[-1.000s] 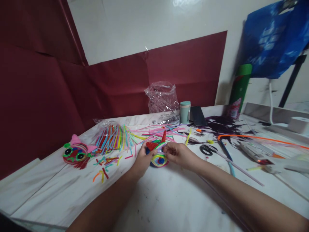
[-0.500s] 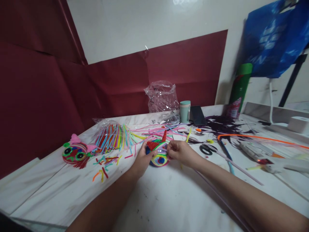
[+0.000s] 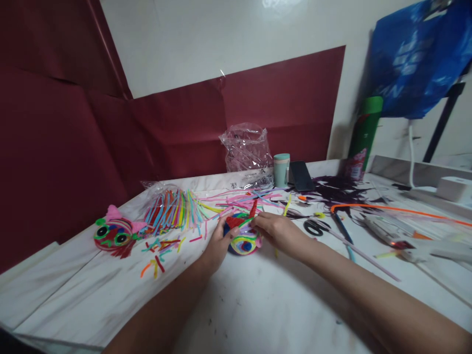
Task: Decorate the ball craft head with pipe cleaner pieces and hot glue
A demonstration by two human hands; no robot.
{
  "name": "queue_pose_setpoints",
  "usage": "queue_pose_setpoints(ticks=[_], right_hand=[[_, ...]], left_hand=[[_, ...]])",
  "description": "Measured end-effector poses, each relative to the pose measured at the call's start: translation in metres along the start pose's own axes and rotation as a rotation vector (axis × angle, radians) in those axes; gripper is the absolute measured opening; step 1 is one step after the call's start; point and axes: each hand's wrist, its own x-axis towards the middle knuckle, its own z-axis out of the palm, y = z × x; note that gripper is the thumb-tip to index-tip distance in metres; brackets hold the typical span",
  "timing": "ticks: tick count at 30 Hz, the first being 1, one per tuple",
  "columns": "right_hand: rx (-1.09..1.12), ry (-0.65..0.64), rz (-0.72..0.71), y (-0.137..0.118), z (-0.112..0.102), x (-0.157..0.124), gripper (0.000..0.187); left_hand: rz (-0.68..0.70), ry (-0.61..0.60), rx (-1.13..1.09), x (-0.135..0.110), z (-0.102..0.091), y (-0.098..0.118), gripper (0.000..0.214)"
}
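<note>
Left hand [image 3: 217, 246] was clamped on the side of the toy [image 3: 241, 242], which was between both hands, mid-table [image 3: 236, 305]. Right hand [image 3: 275, 230] had its fingertips at the toy's upper edge, tbh couldn't tell if they were pinched together. Scissors [image 3: 311, 227] lay just past that wrist.

Single head-worn camera, above marbled tabletop [image 3: 236, 305], facing forward and down. Left hand [image 3: 217, 247] and right hand [image 3: 277, 230] in near field, toward 6 o'clock from frame centre; blue plastic bag [image 3: 416, 69] farther off, 2 o'clock.
</note>
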Motion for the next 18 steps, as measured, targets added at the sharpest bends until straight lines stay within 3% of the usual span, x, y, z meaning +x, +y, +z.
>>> queue_pose_setpoints(ticks=[10,18], right_hand=[[-0.006,0.018,0.010,-0.0010,0.0039,0.0007,0.017],[0.273,0.063,0.279,-0.0019,0.0023,0.0055,0.008]], left_hand=[[0.010,-0.019,-0.031,-0.0003,0.0036,0.0032,0.057],[-0.024,0.023,-0.043,0.0000,0.0033,0.0038,0.054]])
